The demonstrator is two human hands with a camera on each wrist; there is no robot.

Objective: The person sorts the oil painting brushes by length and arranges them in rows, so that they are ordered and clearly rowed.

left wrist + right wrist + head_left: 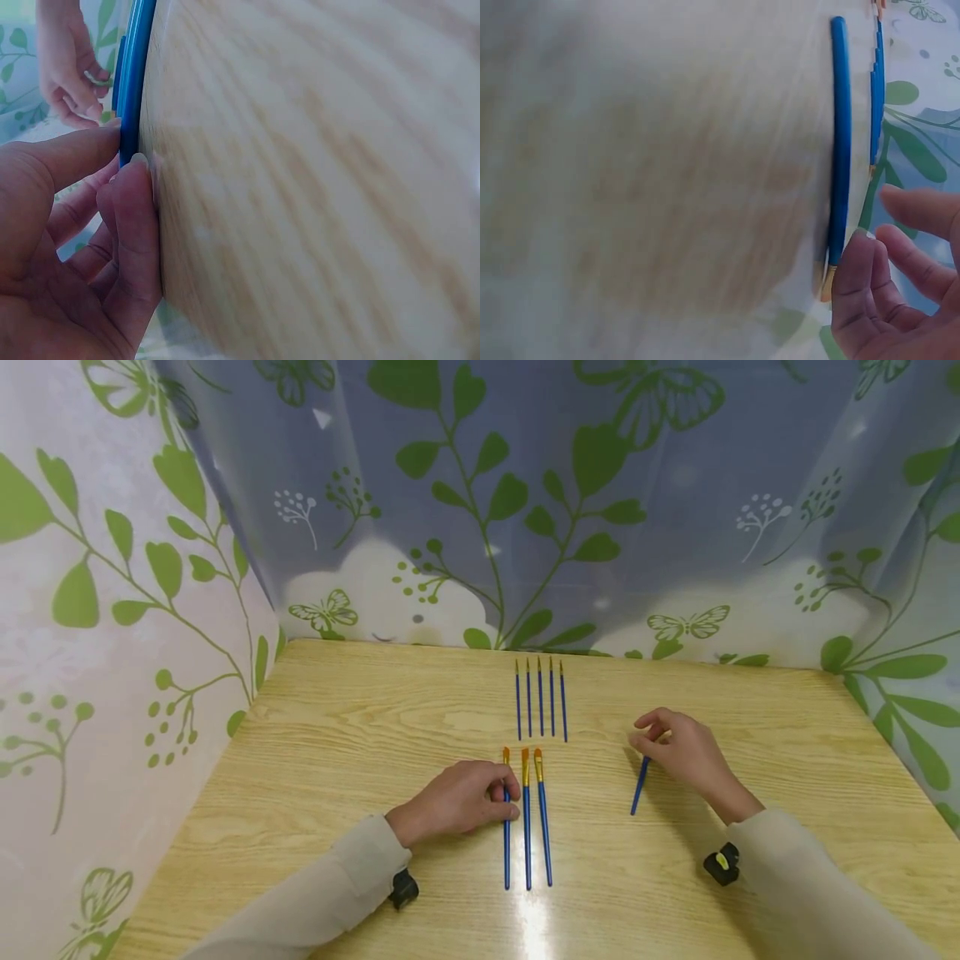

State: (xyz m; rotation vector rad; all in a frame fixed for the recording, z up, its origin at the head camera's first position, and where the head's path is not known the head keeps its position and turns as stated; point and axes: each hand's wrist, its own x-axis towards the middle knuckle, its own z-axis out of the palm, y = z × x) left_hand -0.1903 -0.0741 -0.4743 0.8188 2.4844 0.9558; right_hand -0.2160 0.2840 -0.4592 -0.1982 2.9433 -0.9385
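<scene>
Three blue-handled paintbrushes with gold ferrules and orange bristles lie side by side in front of me. My left hand is at the leftmost paintbrush; in the left wrist view its thumb and a fingertip pinch the blue handle. The middle paintbrush and the right one lie just beyond these fingertips. Off to the right, my right hand hovers over a single paintbrush, covering its bristle end. The right wrist view has its fingertips by the gold ferrule of that brush, thumb apart.
Several thinner blue paintbrushes stand in a row farther back, tips toward the curtain. The wood-grain table ends at a leaf-and-butterfly printed curtain behind and at both sides. Each wrist carries a small black camera.
</scene>
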